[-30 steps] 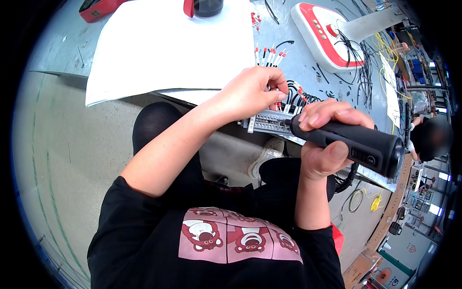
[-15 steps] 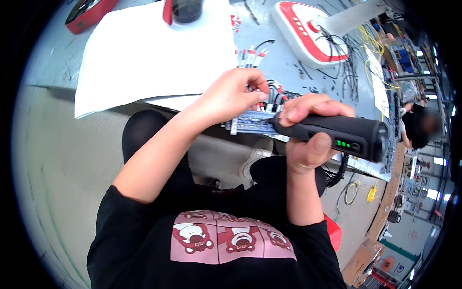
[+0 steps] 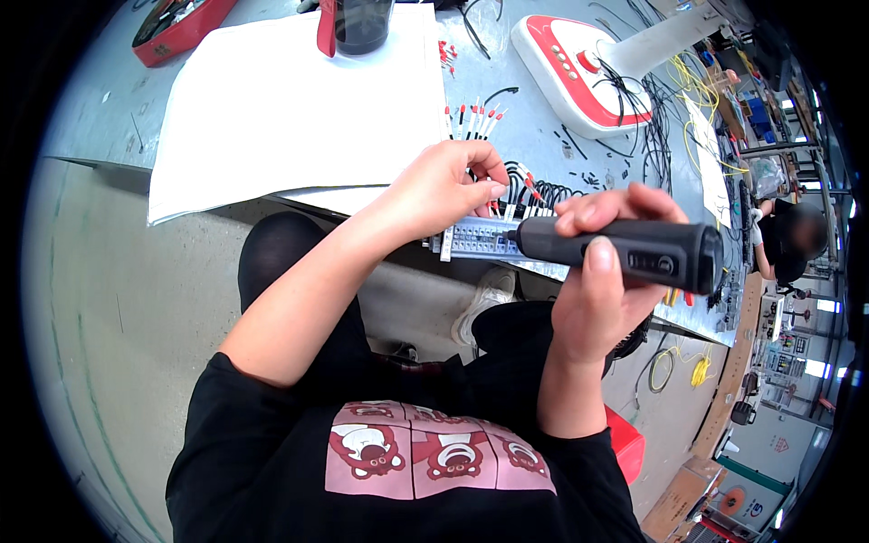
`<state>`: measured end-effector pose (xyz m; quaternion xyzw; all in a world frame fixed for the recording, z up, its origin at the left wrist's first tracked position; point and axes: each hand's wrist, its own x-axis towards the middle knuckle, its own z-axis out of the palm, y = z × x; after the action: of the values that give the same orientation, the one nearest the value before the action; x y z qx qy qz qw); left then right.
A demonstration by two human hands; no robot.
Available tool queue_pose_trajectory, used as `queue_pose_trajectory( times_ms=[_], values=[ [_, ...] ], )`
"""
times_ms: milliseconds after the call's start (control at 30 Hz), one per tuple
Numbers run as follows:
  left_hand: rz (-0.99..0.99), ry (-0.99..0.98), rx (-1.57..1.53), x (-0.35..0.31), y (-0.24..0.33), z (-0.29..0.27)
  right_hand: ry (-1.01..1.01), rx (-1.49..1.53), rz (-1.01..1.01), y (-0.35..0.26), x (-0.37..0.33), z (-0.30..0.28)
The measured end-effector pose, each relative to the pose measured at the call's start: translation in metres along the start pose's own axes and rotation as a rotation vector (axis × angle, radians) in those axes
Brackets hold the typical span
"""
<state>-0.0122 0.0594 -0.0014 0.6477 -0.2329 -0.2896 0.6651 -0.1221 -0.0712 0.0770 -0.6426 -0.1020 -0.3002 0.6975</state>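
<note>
My right hand (image 3: 611, 281) is wrapped round a black cordless electric screwdriver (image 3: 634, 253), with its thumb along the side and some fingers partly lifted. The tool lies nearly level, its tip pointing left at a grey terminal block strip (image 3: 477, 239) on the table's near edge. Just above the strip, my left hand (image 3: 453, 185) pinches a wire with a white marker sleeve, its thumb and forefinger closed; the wire's end is hard to make out. Several black wires (image 3: 520, 181) with white sleeves and red ends curve beside the fingers. More sleeved wires (image 3: 475, 119) fan out beyond my left hand.
A large white sheet (image 3: 299, 118) covers the table's left part, with a dark cup (image 3: 364, 25) on it. A red tray (image 3: 181, 32) stands far left. A white and red device base (image 3: 579, 77) sits at the back right, near loose black cables (image 3: 656, 136). A person (image 3: 801, 240) is far right.
The green lights on the screwdriver have gone out. My right fingers have loosened and shifted on its body. The left hand keeps its pinch, and the view has shifted slightly.
</note>
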Motion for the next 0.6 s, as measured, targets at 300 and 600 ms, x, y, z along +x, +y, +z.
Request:
queue_pose_trajectory(
  times_ms=[300,600],
  values=[
    [-0.005,-0.011,0.016,-0.001,0.003,-0.003,-0.016,0.018,-0.227,0.022,0.002,0.002],
    [-0.022,-0.003,0.046,0.000,0.006,-0.002,-0.008,0.069,-0.232,0.025,0.003,-0.001]
  ],
)
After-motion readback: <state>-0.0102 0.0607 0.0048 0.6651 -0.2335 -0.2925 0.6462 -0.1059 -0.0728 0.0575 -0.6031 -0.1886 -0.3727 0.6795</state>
